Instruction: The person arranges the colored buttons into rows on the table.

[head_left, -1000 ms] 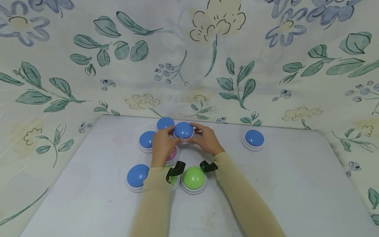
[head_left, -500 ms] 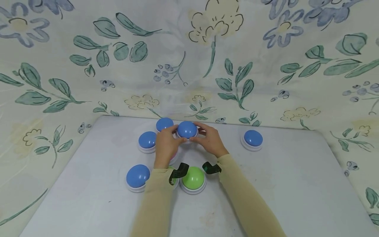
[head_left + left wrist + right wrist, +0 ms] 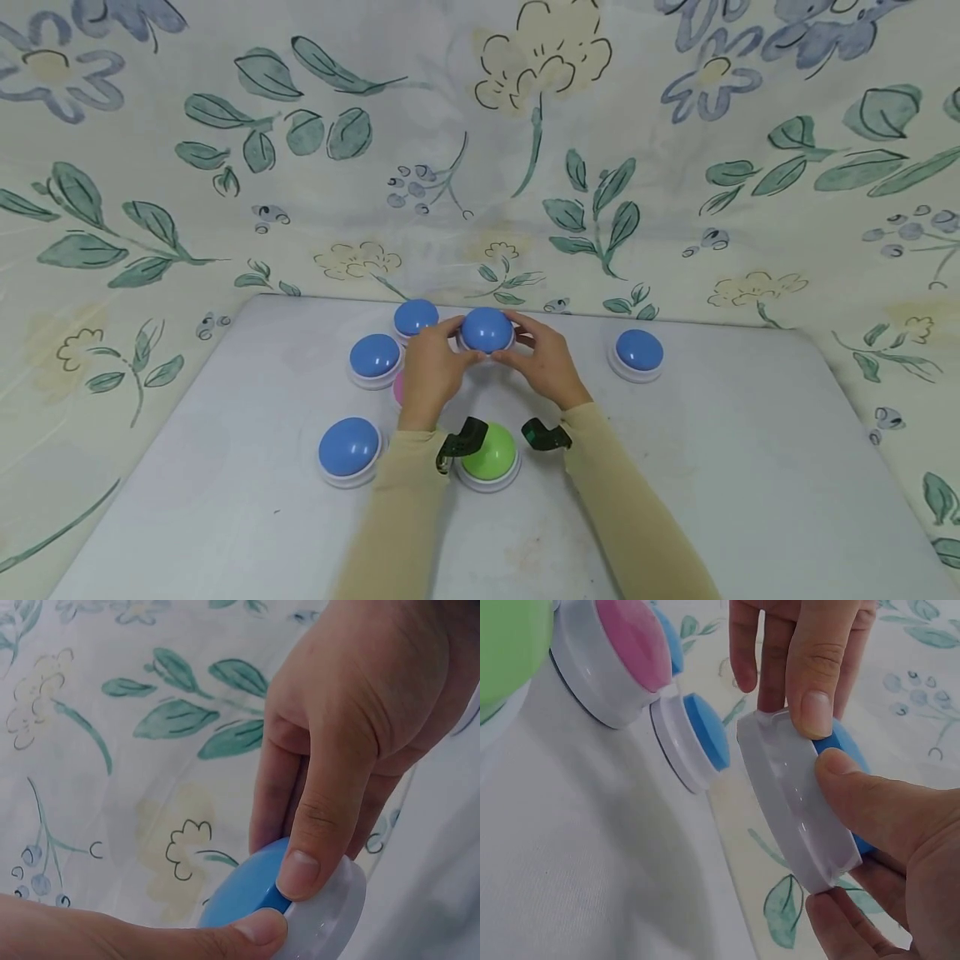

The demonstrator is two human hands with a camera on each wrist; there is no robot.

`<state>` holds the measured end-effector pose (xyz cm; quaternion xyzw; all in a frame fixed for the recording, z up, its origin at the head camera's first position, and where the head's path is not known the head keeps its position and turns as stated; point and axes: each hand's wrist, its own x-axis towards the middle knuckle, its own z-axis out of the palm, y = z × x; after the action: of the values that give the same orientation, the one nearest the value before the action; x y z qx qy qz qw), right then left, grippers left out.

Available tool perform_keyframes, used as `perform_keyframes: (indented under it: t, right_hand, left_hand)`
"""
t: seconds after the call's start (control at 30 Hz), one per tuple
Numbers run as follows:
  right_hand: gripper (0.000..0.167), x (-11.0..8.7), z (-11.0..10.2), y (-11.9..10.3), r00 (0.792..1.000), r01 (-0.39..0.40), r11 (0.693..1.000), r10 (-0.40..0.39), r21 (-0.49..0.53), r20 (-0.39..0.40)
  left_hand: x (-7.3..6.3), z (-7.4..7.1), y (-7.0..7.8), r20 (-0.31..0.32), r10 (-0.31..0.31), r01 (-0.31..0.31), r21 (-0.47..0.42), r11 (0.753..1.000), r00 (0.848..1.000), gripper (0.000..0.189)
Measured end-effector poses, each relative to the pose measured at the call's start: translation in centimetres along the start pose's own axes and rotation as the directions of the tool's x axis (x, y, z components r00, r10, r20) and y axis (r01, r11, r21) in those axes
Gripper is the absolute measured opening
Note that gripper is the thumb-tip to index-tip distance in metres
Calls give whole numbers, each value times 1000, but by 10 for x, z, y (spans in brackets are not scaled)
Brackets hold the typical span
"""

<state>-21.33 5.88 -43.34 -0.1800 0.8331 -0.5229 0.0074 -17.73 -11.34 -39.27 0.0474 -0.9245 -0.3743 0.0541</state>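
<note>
A push button with a blue dome and white base (image 3: 487, 330) is held between both hands near the back of the table. My left hand (image 3: 433, 367) grips its left side, thumb at the front of the rim. From the other side my right hand (image 3: 546, 364) grips it, thumb on the rim and fingers around the base. The right wrist view shows the white base (image 3: 791, 799) raised off the table and tilted. Both thumbs meet near the seam of the blue dome (image 3: 244, 889) in the left wrist view.
Left of the hands stand several blue buttons (image 3: 375, 356) and a pink button (image 3: 634, 641), partly hidden. A green button (image 3: 491, 457) sits between the forearms. Another blue button (image 3: 640, 350) is at the right. Floral cloth (image 3: 450, 167) hangs behind the white table (image 3: 247, 467).
Both hands have shifted a little to the right with the blue button. The left forearm now covers a second green button that showed partly before.
</note>
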Motion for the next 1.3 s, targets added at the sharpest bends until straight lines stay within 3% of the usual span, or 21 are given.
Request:
perform_keyframes:
  t: [0.63,0.97,1.3]
  right_hand:
    - [65,-21,-18,3,998,-27,1000,27,-6,-61]
    - [64,-31,-34,9,996,4,1000,-6,-15,-84]
    - [65,-39,-50,13,995,-55,998,53,-30,-87]
  left_hand:
    - [-8,18,22,11,27,-28,40,999,1000,63]
    - [-16,31,37,-11,103,-102,49,994,995,61]
    - [-19,53,50,-39,161,-158,59,986,986,59]
